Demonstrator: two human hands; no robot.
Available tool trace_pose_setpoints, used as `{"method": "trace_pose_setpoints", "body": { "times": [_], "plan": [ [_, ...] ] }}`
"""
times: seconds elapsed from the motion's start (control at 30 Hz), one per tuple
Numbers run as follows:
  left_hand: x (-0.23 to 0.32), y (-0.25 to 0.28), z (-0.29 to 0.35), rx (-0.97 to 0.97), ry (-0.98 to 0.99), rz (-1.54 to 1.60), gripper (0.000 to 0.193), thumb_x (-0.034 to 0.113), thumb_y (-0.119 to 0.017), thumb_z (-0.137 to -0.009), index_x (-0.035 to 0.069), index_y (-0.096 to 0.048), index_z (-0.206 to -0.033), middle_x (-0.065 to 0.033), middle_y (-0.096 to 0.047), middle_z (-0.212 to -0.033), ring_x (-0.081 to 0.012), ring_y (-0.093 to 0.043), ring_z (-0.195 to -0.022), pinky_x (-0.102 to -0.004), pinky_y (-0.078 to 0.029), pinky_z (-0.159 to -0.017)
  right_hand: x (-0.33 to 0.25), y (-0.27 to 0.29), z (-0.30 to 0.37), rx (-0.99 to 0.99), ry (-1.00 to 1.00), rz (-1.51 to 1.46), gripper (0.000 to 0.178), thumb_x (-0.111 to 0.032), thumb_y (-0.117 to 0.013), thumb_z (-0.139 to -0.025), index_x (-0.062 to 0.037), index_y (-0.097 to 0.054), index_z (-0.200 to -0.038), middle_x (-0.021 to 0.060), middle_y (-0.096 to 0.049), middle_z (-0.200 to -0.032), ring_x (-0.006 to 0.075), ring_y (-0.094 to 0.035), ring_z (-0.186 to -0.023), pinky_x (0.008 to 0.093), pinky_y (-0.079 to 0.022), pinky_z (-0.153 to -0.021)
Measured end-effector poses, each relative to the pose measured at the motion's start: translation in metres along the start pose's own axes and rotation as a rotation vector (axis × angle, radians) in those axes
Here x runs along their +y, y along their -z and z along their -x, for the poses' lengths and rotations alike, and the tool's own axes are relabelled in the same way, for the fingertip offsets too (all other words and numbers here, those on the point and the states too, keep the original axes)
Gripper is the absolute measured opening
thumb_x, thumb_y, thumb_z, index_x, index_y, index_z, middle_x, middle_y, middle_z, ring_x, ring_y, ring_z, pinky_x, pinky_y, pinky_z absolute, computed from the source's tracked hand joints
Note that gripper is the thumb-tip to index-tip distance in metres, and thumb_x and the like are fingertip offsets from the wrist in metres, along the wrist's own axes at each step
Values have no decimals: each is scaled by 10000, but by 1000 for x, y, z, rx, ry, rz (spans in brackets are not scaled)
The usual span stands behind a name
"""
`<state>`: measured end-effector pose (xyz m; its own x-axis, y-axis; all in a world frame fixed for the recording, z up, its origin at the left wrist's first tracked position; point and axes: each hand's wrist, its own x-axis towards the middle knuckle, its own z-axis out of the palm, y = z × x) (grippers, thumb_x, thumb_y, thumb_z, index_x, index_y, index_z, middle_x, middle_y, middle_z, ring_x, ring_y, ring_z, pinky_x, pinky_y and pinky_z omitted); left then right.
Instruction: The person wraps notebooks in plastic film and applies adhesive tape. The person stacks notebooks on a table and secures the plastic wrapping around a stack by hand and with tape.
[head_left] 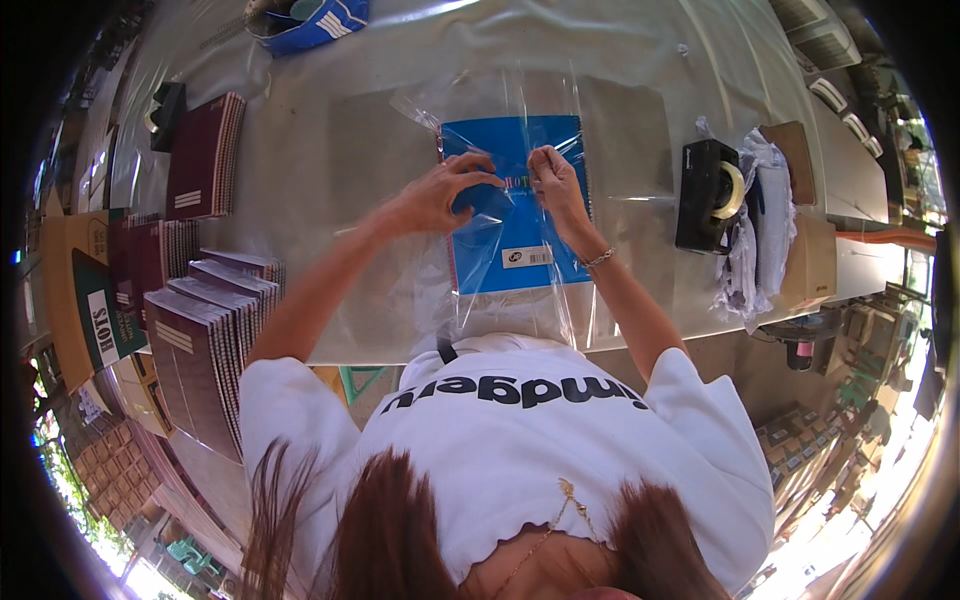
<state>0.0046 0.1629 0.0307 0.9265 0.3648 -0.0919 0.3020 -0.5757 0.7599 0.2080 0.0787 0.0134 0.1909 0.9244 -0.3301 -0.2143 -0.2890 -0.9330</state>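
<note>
Shiny sheeting covers the tabletop [370, 290] in front of me, and stacked cartons [115, 470] stand on the floor beyond its left side. Right before my body lies a blue notebook [490, 270], flat, back cover up, with clear film [552, 102] creased over it and reaching past its edges. My right hand [560, 185] is closed, thumb against fingers, pinching the film above the right half of the cover. My left hand [458, 192] is over the left half, fingers curved; I cannot tell whether its fingertips grip any film. To my right sits a black tape dispenser [700, 190], just beside a crumpled white plastic bundle [765, 225]. Maroon notebooks [195, 350] with spiral bindings stand in a row to my left, near an open cardboard box [75, 255]. At the far edge rests a blue-and-white object [320, 25].
</note>
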Motion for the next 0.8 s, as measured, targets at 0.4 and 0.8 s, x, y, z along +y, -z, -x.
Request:
{"method": "trace_pose_setpoints", "body": {
  "times": [0.4, 0.8],
  "plan": [
    [25, -66, -27, 342, 169, -414, 1148, 799, -603, -554, 176, -239, -1448, 4, -220, -1505, -224, -153, -1397, -477, -69, -1131, -27, 0, 10, 33, -79, -155, 206, -266, -445, -981, -120, -498, -845, -80, -385, -663, -14, -313, -523, 150, -255, -436],
    [24, -74, -42, 342, 223, -426, 1237, 724, -721, -434, 166, -262, -1439, 4, -249, -1495, -262, -144, -1395, -508, -27, -1112, -10, -23, 6, 243, -21, 240, 284, -242, -403, -964, -42, -510, -793, 7, -467, -667, 72, -405, -599, 230, -350, -532]
  ]
}}
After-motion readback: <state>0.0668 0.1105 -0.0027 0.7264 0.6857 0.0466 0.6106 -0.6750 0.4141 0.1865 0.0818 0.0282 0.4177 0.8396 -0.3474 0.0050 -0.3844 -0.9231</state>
